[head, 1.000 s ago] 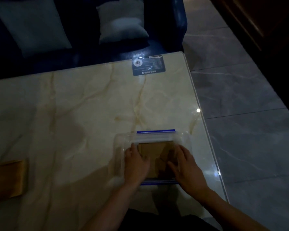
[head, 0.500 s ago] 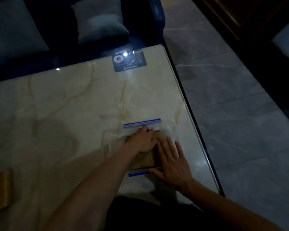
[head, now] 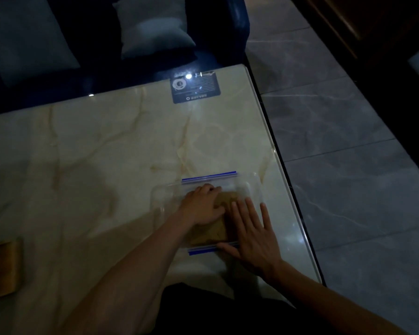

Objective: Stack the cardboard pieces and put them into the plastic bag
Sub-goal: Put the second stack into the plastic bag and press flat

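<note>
Flat and spread, my right hand (head: 250, 235) presses the bag (head: 242, 184) by its near blue strip, gripping nothing. My left hand (head: 202, 205) lies curled on the cardboard (head: 218, 230) inside the bag; whether it pinches anything I cannot tell. Bag and cardboard lie on the table (head: 107, 153) near its right edge. A wooden block (head: 0, 269) sits far left, a dark card (head: 195, 87) at the far edge.

Cream marble-look table (head: 107, 153) with tan veins, glossy, dimly lit. Lying on it: clear plastic bag (head: 248, 187) with blue zip strips near right edge, cardboard pieces (head: 218, 228) inside it; dark printed card (head: 196, 89) at far edge; brown cardboard piece (head: 0, 269) at left edge, partly cut off.
</note>
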Tool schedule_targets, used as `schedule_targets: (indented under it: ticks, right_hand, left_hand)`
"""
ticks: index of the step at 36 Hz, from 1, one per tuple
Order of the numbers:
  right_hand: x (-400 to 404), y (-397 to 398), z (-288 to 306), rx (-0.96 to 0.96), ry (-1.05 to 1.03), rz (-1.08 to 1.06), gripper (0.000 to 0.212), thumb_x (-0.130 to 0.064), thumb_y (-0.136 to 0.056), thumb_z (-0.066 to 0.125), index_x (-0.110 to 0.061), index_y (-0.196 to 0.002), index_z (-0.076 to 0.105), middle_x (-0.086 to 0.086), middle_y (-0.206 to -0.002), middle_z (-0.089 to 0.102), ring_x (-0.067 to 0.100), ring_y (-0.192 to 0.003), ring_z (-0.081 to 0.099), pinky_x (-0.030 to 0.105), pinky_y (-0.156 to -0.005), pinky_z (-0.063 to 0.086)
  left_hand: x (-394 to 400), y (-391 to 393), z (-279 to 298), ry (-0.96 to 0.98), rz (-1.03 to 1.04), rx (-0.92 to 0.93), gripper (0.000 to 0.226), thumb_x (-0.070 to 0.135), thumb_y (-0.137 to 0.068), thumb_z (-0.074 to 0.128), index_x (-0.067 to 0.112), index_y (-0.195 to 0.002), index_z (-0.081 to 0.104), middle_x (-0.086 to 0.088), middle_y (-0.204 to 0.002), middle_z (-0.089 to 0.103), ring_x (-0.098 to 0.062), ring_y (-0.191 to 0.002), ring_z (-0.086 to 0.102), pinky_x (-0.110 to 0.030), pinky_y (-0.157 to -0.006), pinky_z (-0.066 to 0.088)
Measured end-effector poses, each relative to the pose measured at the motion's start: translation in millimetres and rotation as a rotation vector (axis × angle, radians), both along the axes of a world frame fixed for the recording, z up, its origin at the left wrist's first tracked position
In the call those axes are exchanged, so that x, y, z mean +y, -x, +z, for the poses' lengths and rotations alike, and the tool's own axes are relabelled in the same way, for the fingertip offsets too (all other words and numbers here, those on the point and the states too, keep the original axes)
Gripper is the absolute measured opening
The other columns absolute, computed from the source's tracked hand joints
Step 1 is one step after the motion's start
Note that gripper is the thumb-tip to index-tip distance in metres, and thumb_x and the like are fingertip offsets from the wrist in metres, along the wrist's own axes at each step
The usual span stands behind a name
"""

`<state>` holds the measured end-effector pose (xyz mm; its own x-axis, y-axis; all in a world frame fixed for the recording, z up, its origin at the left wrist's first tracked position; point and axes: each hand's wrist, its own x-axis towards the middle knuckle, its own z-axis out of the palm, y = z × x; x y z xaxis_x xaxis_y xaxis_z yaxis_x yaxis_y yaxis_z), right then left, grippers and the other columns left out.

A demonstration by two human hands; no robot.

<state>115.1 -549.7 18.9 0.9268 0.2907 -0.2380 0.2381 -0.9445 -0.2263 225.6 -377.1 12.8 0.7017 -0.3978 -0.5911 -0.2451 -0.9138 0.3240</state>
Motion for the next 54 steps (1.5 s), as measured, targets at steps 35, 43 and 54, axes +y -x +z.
schedule_targets:
  ticks: [35, 43, 54]
  right_hand:
    - [6.1, -8.7, 13.3, 0.076, 0.038, -0.012, 0.099, -0.083, -0.084, 0.023, -0.01, -0.149, 0.039, 0.016, -0.152, 0.042, 0.031, -0.138, 0.042, 0.048, -0.117, 0.018]
    - [6.6, -8.9, 8.6, 0.103, 0.028, -0.033, 0.11, -0.086, -0.082, 0.018, -0.002, -0.152, 0.026, 0.028, -0.147, 0.042, 0.037, -0.137, 0.042, 0.046, -0.121, 0.02]
    - [19.6, -36.7, 29.6, 0.457, -0.708, -0.561, 0.076, -0.058, -0.091, 0.05, -0.016, -0.149, 0.026, 0.011, -0.15, 0.037, 0.027, -0.136, 0.04, 0.051, -0.111, 0.039]
  left_hand:
    - [30.3, 20.8, 7.3, 0.02, 0.042, -0.124, 0.089, 0.062, -0.082, 0.044, 0.027, -0.152, 0.003, -0.003, -0.161, 0.01, -0.024, -0.148, 0.01, -0.044, -0.119, 0.014]
    - [32.3, 41.2, -5.4, -0.036, 0.127, -0.099, 0.109, 0.072, -0.062, 0.05, 0.038, -0.149, -0.006, 0.0, -0.163, -0.003, -0.031, -0.149, -0.007, -0.051, -0.118, 0.002]
    - [24.9, 47.8, 17.8, 0.404, 1.014, 0.146, 0.081, 0.052, -0.089, 0.054, 0.021, -0.153, 0.015, -0.009, -0.161, 0.015, -0.028, -0.147, 0.017, -0.047, -0.119, 0.02]
